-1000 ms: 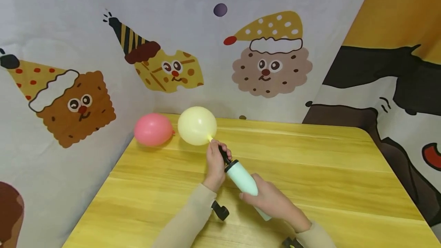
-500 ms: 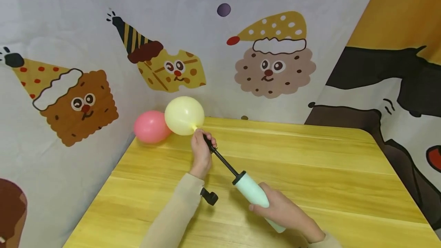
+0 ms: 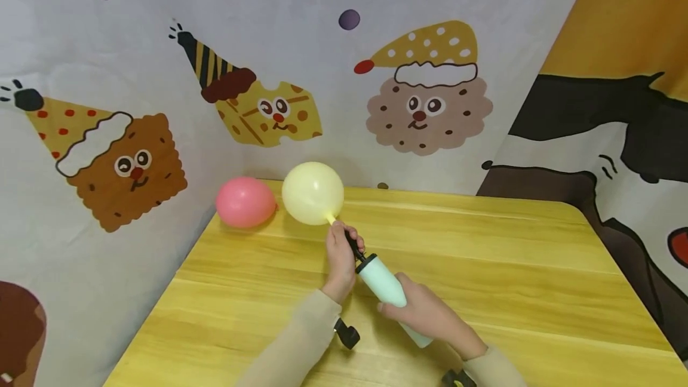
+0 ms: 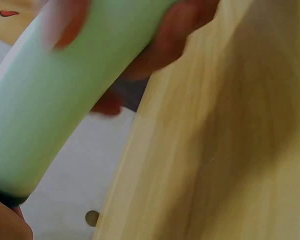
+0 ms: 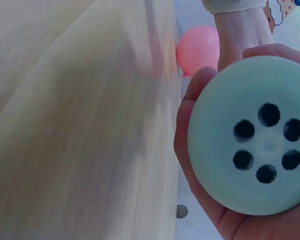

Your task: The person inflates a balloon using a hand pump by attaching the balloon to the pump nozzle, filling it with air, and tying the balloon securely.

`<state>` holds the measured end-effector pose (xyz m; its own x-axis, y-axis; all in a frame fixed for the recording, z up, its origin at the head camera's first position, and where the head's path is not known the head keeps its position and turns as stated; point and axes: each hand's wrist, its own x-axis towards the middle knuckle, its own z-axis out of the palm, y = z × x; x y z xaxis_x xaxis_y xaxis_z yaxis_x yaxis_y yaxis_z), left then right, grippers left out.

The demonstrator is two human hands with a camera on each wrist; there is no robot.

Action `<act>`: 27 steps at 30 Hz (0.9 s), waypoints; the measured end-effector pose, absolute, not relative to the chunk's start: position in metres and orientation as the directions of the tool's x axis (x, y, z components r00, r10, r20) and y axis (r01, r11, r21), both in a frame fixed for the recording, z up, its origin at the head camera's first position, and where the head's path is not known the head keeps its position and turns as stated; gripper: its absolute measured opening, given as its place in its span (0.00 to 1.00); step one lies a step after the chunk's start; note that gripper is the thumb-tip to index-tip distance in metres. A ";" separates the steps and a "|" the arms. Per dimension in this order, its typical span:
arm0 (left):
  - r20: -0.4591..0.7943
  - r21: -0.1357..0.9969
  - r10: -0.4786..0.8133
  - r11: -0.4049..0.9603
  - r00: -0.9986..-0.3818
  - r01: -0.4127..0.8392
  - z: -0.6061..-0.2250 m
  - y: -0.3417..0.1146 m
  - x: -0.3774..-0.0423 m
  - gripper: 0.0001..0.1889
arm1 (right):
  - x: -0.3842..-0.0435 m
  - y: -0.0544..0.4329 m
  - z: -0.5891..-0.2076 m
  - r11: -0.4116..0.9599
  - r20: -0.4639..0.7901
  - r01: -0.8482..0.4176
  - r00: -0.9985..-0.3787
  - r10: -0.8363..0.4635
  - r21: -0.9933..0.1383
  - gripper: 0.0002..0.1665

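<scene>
A mint-green hand balloon pump (image 3: 380, 280) slants above the table in the head view, its barrel slid up close to its black nozzle end. My left hand (image 3: 340, 258) grips that black end together with the neck of a pale yellow balloon (image 3: 313, 193), which is inflated and points up and left. Around the barrel's lower part curls my right hand (image 3: 430, 313). The barrel's round base (image 5: 267, 142), with several dark holes, faces the right wrist camera. In the left wrist view the barrel (image 4: 75, 90) fills the upper left, and the right hand's fingers (image 4: 162, 45) are blurred around it.
An inflated pink balloon (image 3: 245, 202) rests at the table's far left corner, just left of the yellow one. The wood-grain table (image 3: 510, 267) meets a cloth backdrop (image 3: 333, 88) printed with cartoon figures. Dark camera mounts (image 3: 347, 334) sit at both wrists.
Half a second ago the barrel was drawn back, baring a long black rod; now it is pushed in again. The left hand and yellow balloon swung up-left, then came back right.
</scene>
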<state>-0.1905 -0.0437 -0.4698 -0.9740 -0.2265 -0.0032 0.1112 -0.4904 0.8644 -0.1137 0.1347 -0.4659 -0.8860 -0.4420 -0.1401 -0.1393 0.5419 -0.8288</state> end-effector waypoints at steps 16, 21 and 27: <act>-0.050 0.843 -0.206 -0.534 -0.977 0.069 -0.477 -0.056 -0.207 0.20 | -0.104 0.138 -0.465 0.522 -0.173 -0.083 -0.890 -0.422 -0.849 0.36; -0.033 0.821 -0.291 -0.554 -0.956 0.140 -0.466 -0.076 -0.224 0.19 | -0.096 0.156 -0.460 0.526 -0.179 -0.108 -0.867 -0.464 -0.844 0.31; -0.029 0.818 -0.306 -0.555 -0.952 0.153 -0.459 -0.080 -0.227 0.19 | -0.097 0.165 -0.458 0.540 -0.159 -0.158 -0.855 -0.494 -0.827 0.30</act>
<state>-0.2269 -0.0801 -0.4592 -0.9517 -0.3057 -0.0291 0.1532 -0.5548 0.8178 -0.0971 0.1649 -0.4579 -0.8550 -0.4937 -0.1591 -0.1580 0.5401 -0.8266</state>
